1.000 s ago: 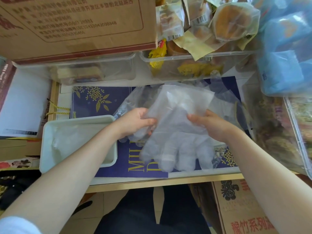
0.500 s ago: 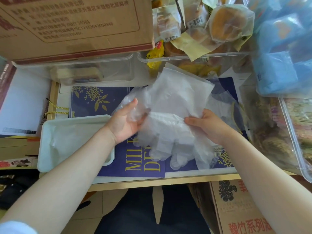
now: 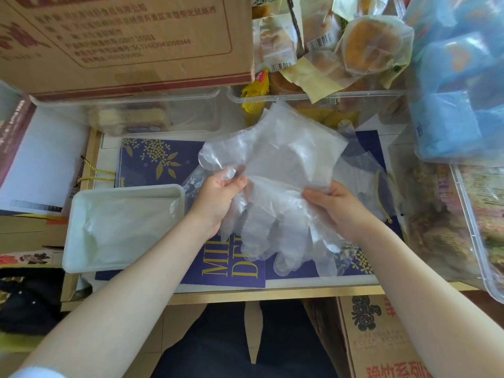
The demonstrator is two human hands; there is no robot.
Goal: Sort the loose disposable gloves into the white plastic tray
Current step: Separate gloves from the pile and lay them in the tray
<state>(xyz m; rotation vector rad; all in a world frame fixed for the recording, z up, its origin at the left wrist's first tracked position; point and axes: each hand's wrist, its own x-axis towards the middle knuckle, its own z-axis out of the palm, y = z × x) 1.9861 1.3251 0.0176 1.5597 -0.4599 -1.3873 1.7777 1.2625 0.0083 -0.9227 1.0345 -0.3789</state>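
Between my two hands, at the centre of the frame, the bundle of clear disposable gloves (image 3: 275,186) now stands lifted and folded across its middle: a second ago it lay flatter on the desk (image 3: 272,291) with its finger ends toward me; now the cuff half has swung up toward the clear snack bins (image 3: 313,95) at the top. My left hand (image 3: 218,197) has shifted its hold and pinches the bundle's left edge at the fold between thumb and curled fingers; my right hand (image 3: 334,207) pinches the right edge the same way. The glove fingers hang down over the blue printed mat (image 3: 152,159). The white plastic tray (image 3: 81,261) sits at lower left, just beside my left wrist, with what looks like clear plastic already lying in it. I judge the bundle is gathered enough to carry left into the tray; a few more gloves (image 3: 357,173) remain behind it on the mat.
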